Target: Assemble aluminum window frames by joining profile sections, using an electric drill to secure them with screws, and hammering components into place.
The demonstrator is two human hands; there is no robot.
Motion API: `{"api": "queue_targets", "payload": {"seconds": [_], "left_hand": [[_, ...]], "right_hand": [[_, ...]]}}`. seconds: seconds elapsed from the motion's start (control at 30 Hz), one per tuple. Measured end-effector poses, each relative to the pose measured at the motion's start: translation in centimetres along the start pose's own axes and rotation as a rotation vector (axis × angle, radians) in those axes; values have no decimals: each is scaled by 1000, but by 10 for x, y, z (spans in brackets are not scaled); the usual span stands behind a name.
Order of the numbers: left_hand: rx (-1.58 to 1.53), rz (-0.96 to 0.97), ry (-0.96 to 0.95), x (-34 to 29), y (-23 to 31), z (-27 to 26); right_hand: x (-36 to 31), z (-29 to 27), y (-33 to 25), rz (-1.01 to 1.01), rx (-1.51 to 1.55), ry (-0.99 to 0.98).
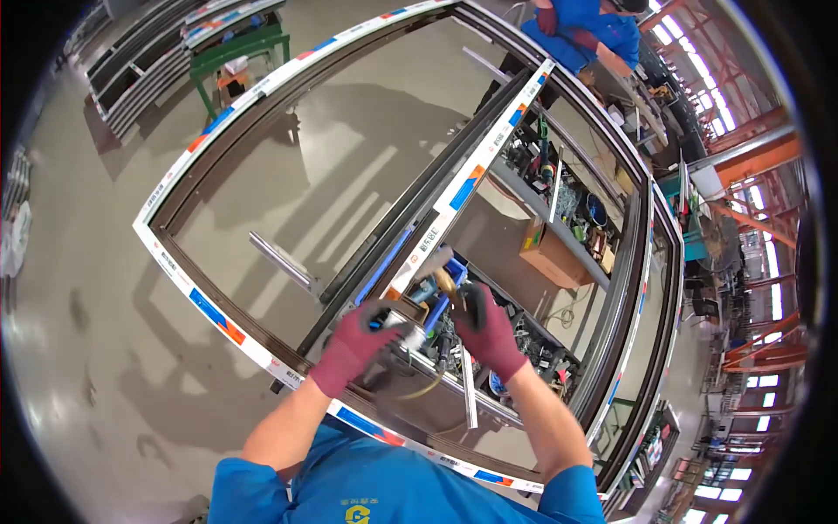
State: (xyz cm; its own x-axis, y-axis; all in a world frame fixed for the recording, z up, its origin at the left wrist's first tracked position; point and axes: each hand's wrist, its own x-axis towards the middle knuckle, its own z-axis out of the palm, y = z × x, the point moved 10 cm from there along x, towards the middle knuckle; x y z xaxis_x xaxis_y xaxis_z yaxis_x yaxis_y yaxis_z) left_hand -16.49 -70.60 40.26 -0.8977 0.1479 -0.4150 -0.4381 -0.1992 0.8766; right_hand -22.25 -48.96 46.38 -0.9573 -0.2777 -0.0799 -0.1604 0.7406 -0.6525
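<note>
My left hand (353,345), in a maroon glove with dark fingers, is over the near end of a long window frame (471,179). Its fingers curl beside a silvery metal piece (410,313), blurred by motion. My right hand (491,332), gloved alike, is bent inward just right of it. A tan and pale object (445,281) shows at its fingertips, too smeared to name. Whatever either hand grips is mostly hidden. Just past the hands sits a blue bin (456,269). Below them curves a thin yellowish hose (423,390).
Beneath the frame's right section, a shelf with tools and small hardware (572,201) shows, with a cardboard box (552,255) beside it. A co-worker in blue (580,35) stands at the far end. Stacked profiles (140,65) and a green stand (237,65) are at upper left.
</note>
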Motion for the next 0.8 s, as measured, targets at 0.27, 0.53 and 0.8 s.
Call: {"api": "queue_targets", "payload": {"seconds": [0.27, 0.53, 0.8], "left_hand": [[-204, 74, 242, 64, -31, -92], [-415, -65, 219, 75, -68, -92], [-215, 126, 356, 126, -25, -94]], "right_hand": [[99, 44, -12, -196, -583, -285], [145, 15, -8, -116, -799, -485], [147, -7, -27, -257, -605, -338]]}}
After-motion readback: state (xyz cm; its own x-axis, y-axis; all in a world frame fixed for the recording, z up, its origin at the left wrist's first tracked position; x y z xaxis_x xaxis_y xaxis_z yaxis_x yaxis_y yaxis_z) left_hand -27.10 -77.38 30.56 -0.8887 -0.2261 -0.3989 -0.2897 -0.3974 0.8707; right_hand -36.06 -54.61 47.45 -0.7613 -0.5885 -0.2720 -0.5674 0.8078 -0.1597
